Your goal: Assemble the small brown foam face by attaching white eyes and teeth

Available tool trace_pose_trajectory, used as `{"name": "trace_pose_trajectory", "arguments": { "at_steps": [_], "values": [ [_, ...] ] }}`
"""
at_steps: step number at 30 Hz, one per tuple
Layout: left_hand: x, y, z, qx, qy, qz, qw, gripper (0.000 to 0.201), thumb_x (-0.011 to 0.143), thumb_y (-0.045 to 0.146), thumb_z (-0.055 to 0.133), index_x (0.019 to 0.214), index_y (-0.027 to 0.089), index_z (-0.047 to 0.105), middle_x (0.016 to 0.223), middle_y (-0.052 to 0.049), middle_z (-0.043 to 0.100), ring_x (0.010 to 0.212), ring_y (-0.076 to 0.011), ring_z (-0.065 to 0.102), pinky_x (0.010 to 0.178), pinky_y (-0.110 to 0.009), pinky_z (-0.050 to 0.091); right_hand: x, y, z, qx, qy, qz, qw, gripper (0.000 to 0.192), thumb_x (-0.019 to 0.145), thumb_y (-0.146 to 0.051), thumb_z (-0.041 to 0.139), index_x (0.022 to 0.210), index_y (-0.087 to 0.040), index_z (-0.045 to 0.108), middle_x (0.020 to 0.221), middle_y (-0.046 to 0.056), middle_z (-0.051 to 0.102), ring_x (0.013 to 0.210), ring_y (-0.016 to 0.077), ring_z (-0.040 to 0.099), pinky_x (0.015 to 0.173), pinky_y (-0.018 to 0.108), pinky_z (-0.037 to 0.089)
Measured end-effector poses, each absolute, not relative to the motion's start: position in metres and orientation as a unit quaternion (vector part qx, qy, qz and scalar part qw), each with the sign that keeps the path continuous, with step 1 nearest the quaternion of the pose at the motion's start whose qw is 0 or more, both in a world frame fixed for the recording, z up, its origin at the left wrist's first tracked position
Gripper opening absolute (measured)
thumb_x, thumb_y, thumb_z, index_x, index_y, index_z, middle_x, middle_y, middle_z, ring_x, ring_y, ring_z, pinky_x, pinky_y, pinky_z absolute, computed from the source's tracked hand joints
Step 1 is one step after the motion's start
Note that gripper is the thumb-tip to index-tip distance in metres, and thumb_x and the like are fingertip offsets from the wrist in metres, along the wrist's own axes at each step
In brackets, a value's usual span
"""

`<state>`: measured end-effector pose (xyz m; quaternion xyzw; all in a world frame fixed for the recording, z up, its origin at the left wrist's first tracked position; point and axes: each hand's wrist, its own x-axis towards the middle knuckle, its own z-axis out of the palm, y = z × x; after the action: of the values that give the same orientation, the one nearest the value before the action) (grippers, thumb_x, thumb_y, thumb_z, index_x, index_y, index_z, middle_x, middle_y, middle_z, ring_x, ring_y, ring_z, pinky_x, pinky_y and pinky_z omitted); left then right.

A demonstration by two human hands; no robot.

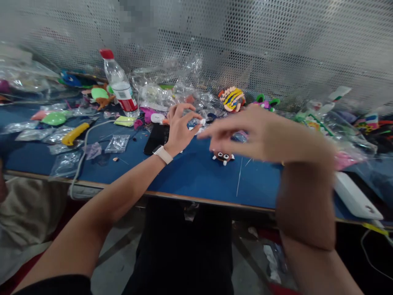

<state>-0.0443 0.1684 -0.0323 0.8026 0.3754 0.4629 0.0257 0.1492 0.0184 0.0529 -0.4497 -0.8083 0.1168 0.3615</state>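
My left hand [179, 127] is raised over the blue table [190, 176], its thumb and forefinger pinching a small white piece [202, 121]. A white watch band sits on that wrist. My right hand [260, 135] is blurred, held palm down in front of me with fingers stretched toward the left hand; whether it holds anything I cannot tell. A small brown felt figure with white teeth [223, 157] lies on the table just below the right hand. A thin needle or wire [238, 176] lies beside it.
A black phone [156, 138] lies under the left hand. A red-capped water bottle [119, 84], a yellow cutter [74, 133], several small plastic bags and colourful felt pieces crowd the far side. A white box [356, 196] sits at the right edge. Perforated metal wall behind.
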Motion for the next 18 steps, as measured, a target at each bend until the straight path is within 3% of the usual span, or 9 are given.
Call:
{"name": "trace_pose_trajectory", "arguments": {
  "at_steps": [2,4,6,8,12,16,18],
  "values": [
    [-0.044,0.167,-0.031,0.803,0.367,0.468,0.013,0.016,0.102,0.039,0.070,0.107,0.024,0.074,0.135,-0.011,0.065,0.137,-0.0354,0.049,0.120,-0.059,0.037,0.158,0.073,0.061,-0.445,-0.820,0.094,0.347,0.042,0.103,-0.061,0.063,0.102,-0.023,0.079,0.097,0.006,0.077,0.090,0.0256,0.073,0.089,0.047,0.062],
    [-0.044,0.167,-0.032,0.811,0.353,0.466,0.001,0.016,0.102,0.039,0.069,0.107,0.025,0.074,0.133,-0.011,0.065,0.134,-0.0340,0.052,0.119,-0.058,0.038,0.169,0.116,0.045,-0.444,-0.799,0.087,0.396,0.041,0.098,-0.061,0.070,0.100,-0.021,0.078,0.096,0.007,0.076,0.089,0.0243,0.072,0.083,0.043,0.061],
    [-0.042,0.168,-0.032,0.821,0.339,0.460,-0.010,0.016,0.102,0.040,0.070,0.107,0.026,0.074,0.131,-0.010,0.066,0.131,-0.0327,0.054,0.117,-0.056,0.039,0.180,0.142,0.013,-0.421,-0.777,0.156,0.442,0.046,0.094,-0.067,0.072,0.105,-0.023,0.078,0.099,0.006,0.076,0.087,0.0221,0.072,0.073,0.036,0.060],
    [-0.041,0.167,-0.034,0.827,0.331,0.453,-0.016,0.016,0.102,0.040,0.070,0.107,0.026,0.074,0.129,-0.009,0.067,0.129,-0.0321,0.055,0.115,-0.055,0.041,0.186,0.153,-0.020,-0.411,-0.750,0.251,0.454,0.047,0.093,-0.069,0.073,0.107,-0.024,0.078,0.089,0.004,0.076,0.076,0.0188,0.070,0.067,0.034,0.058],
    [-0.036,0.165,-0.036,0.839,0.324,0.436,-0.022,0.012,0.103,0.036,0.068,0.105,0.025,0.074,0.125,-0.009,0.069,0.126,-0.0312,0.056,0.113,-0.054,0.042,0.182,0.153,-0.048,-0.379,-0.722,0.338,0.470,0.046,0.091,-0.068,0.076,0.105,-0.024,0.078,0.082,0.003,0.075,0.072,0.0166,0.070,0.067,0.032,0.058],
    [-0.033,0.166,-0.040,0.861,0.315,0.397,-0.035,0.011,0.103,0.027,0.063,0.110,0.024,0.072,0.126,-0.009,0.070,0.127,-0.0301,0.056,0.115,-0.053,0.040,0.175,0.155,-0.049,-0.382,-0.727,0.321,0.471,0.040,0.090,-0.061,0.079,0.099,-0.023,0.080,0.081,0.003,0.075,0.070,0.0173,0.068,0.066,0.033,0.056],
    [-0.033,0.170,-0.043,0.869,0.327,0.370,-0.035,0.024,0.101,0.023,0.063,0.124,0.021,0.068,0.133,-0.011,0.067,0.130,-0.0315,0.055,0.114,-0.052,0.042,0.177,0.158,-0.051,-0.418,-0.732,0.264,0.468,0.033,0.092,-0.055,0.078,0.099,-0.023,0.080,0.084,0.004,0.076,0.071,0.0188,0.068,0.068,0.035,0.056]
  ]
}}
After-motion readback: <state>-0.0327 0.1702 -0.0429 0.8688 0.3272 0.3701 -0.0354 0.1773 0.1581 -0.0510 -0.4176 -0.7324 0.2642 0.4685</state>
